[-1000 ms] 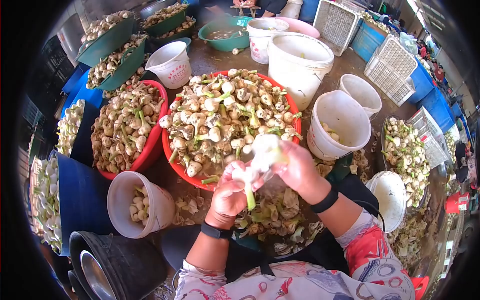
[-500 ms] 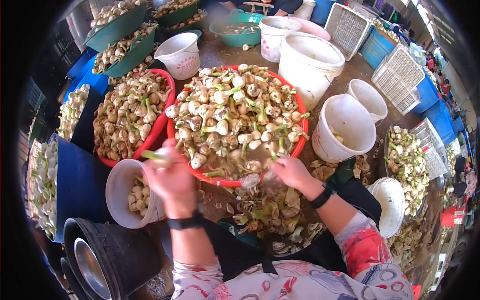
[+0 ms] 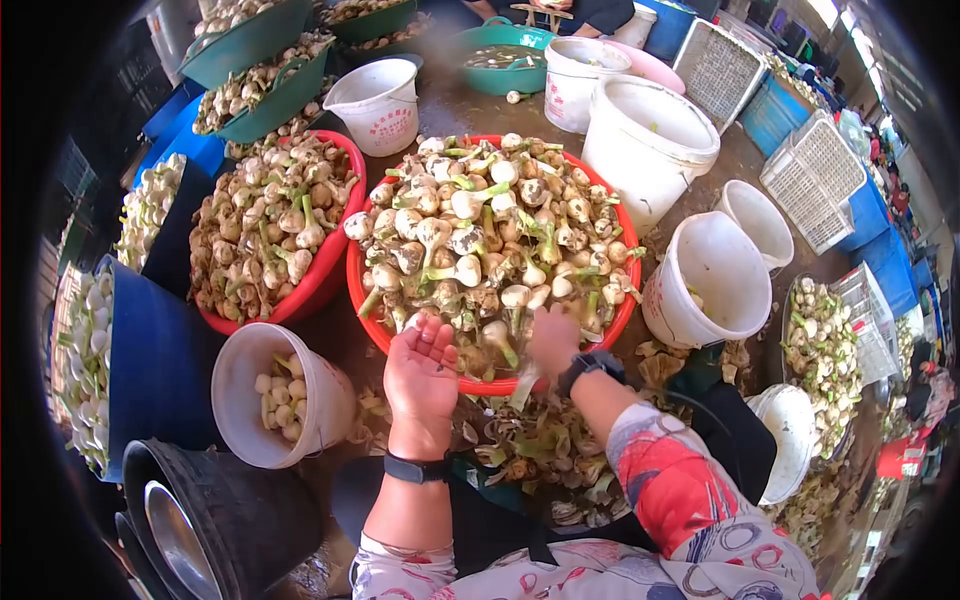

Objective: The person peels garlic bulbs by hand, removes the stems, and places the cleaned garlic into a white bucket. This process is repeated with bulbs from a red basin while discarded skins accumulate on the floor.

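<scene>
A red basin (image 3: 636, 258) heaped with garlic bulbs (image 3: 470, 222) on green stalks stands in front of me. My left hand (image 3: 421, 372) is palm up at its near left rim, fingers loosely bent and apart, with only dark specks on the skin. Over the near right part of the basin, my right hand (image 3: 554, 340) is curled and blurred, its fingers turned away among the bulbs; what they grip is hidden. A pale strip of peel (image 3: 524, 386) hangs just below it. Trimmed white bulbs (image 3: 283, 400) lie in a white bucket (image 3: 232, 385) at left.
Peelings (image 3: 545, 445) pile up below the basin. Another red basin (image 3: 352, 190) of garlic stands at left, beside a blue tub (image 3: 160, 375). Black buckets (image 3: 250, 520) sit lower left. White buckets (image 3: 735, 275) line the right. A person's legs (image 3: 600, 18) show at the back.
The garlic bulb has left my left hand, which moved right from beside the white bucket and turned palm up. My right hand moved slightly left at the basin. The whole view shifted a little.
</scene>
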`<action>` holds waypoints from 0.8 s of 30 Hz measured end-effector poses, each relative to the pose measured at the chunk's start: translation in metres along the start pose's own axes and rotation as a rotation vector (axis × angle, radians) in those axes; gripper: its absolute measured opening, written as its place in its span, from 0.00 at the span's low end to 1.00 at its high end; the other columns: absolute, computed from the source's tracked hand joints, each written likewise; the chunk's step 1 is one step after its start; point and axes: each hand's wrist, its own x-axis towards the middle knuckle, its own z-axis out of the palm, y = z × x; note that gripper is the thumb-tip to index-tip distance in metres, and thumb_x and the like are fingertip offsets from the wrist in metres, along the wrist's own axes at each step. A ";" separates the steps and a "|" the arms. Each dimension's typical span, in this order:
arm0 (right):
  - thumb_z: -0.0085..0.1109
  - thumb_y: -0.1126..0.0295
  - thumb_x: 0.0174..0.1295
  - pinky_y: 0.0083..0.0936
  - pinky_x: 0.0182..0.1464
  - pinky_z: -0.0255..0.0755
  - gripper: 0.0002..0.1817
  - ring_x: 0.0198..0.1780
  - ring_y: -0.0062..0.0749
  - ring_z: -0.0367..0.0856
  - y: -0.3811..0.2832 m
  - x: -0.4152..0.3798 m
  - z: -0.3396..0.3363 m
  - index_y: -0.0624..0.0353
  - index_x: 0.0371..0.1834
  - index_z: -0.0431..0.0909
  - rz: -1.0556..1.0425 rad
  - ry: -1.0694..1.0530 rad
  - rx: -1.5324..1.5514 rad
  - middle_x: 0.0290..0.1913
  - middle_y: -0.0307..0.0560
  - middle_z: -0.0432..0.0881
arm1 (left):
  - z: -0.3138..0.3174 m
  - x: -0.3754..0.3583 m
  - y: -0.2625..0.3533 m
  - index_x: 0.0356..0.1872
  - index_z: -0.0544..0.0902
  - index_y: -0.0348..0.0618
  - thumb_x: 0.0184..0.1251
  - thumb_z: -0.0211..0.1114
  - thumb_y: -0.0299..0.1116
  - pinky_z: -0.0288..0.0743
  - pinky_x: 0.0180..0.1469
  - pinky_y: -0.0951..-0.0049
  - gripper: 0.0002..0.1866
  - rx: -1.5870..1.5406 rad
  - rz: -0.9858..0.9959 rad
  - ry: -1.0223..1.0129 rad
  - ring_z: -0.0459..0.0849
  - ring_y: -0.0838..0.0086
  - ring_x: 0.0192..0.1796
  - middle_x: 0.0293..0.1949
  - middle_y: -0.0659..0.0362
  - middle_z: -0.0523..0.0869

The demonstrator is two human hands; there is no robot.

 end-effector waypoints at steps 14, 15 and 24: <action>0.49 0.77 0.51 0.34 0.54 0.61 0.25 0.51 0.51 0.69 -0.022 -0.063 -0.112 0.65 0.56 0.62 -0.586 0.450 0.595 0.47 0.59 0.73 | 0.015 -0.010 -0.074 0.50 0.70 0.41 0.68 0.37 0.47 0.62 0.55 0.70 0.22 0.014 -0.034 -0.325 0.73 0.71 0.50 0.46 0.58 0.76; 0.49 0.77 0.51 0.34 0.54 0.61 0.25 0.51 0.51 0.69 -0.023 -0.068 -0.117 0.65 0.56 0.62 -0.586 0.459 0.605 0.47 0.59 0.73 | 0.015 -0.014 -0.078 0.49 0.70 0.39 0.67 0.38 0.46 0.64 0.53 0.70 0.22 0.129 0.103 -0.296 0.74 0.71 0.48 0.46 0.57 0.76; 0.49 0.69 0.57 0.33 0.30 0.68 0.11 0.29 0.49 0.75 -0.001 -0.109 -0.169 0.65 0.36 0.75 -0.409 0.146 0.841 0.25 0.57 0.76 | 0.015 -0.045 -0.071 0.45 0.70 0.34 0.62 0.50 0.34 0.68 0.44 0.77 0.15 0.528 0.503 -0.370 0.73 0.77 0.40 0.39 0.57 0.75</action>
